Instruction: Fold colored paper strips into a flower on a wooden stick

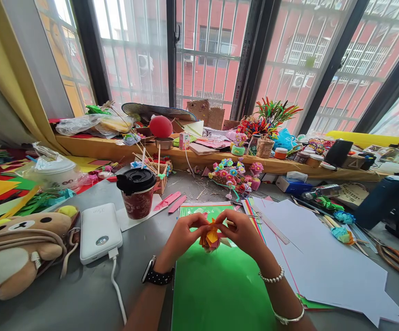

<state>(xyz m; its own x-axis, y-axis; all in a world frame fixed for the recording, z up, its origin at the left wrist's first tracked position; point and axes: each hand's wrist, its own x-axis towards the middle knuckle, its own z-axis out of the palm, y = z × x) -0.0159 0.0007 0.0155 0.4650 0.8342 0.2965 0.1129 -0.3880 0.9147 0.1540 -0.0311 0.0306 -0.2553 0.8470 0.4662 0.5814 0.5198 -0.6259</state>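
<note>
Both my hands meet over a green plastic-covered sheet [216,285], pinching a small folded paper flower [212,236] with orange, yellow and pinkish petals. My left hand [188,234] comes in from the left, thumb and index finger closed on the flower's upper edge. From the other side, my right hand [242,230] has its fingertips pressed together on the same flower, touching the left fingertips. Its lower petals hang just above or on the green sheet; I cannot tell which. Two pink paper strips [170,202] lie beyond my left hand.
On the left are a dark red coffee cup [137,195], a white power bank [100,232] with cable, and a plush bear [23,248]. White paper sheets [323,257], a ruler [275,228] and scissors [257,217] lie on the right. Craft flowers [232,172] stand behind.
</note>
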